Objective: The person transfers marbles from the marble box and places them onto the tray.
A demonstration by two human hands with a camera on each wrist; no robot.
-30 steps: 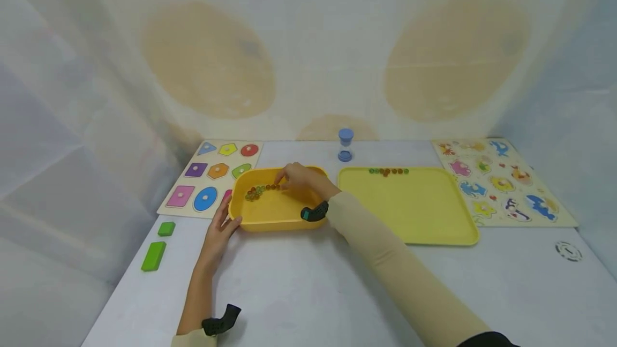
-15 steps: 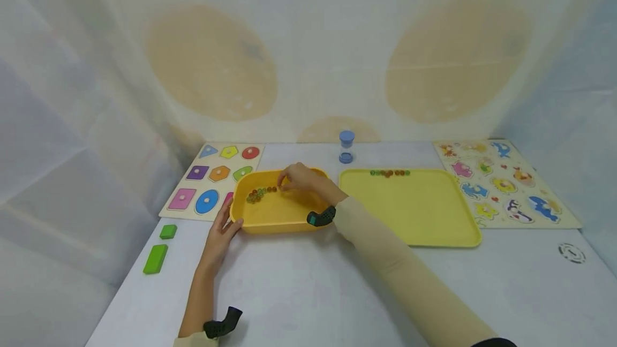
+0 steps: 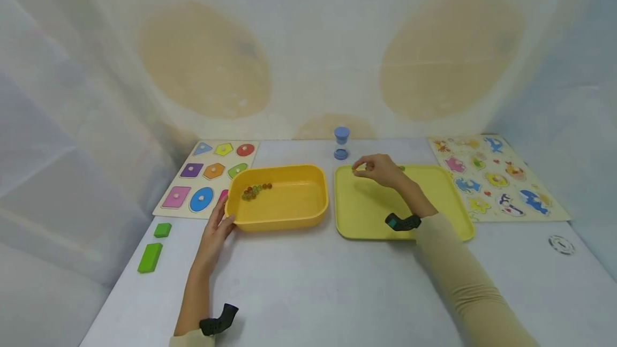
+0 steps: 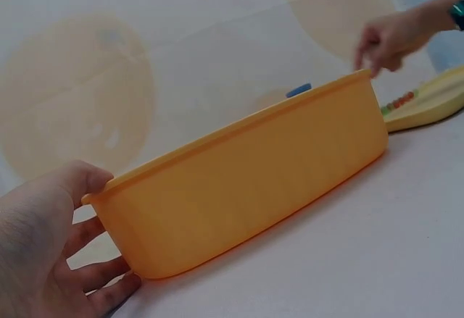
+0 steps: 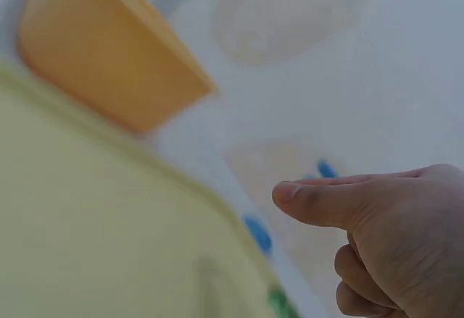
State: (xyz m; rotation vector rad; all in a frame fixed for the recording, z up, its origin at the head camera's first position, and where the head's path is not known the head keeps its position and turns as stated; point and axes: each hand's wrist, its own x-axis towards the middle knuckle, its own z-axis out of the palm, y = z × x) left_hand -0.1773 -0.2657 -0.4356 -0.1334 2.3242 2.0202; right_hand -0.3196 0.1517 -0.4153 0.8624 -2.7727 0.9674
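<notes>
My left hand (image 3: 212, 237) holds the left end of a deep yellow-orange bin (image 3: 281, 223). In the left wrist view its thumb lies over the rim and the fingers are against the outer wall. Red-brown and green marbles (image 3: 254, 191) lie inside, at the bin's left. Over the far left corner of a flat yellow tray (image 3: 361, 224), my right hand (image 3: 383, 171) pinches a small marble between thumb and forefinger, almost wholly hidden by the fingertips. A row of marbles (image 4: 401, 102) sits along the tray's far edge; in the head view the right hand covers most of it.
Behind bin and tray stands a blue-capped sand timer (image 3: 341, 143). A shape puzzle board (image 3: 193, 197) lies back left, an animal puzzle board (image 3: 491, 197) back right. Two green blocks (image 3: 150, 257) are at left, a round black-and-white marker (image 3: 562, 245) at right.
My right hand has lifted out of the bin with a marble and moved right, over the tray. The marble line in the bin is shorter. My left hand keeps its hold on the bin.
</notes>
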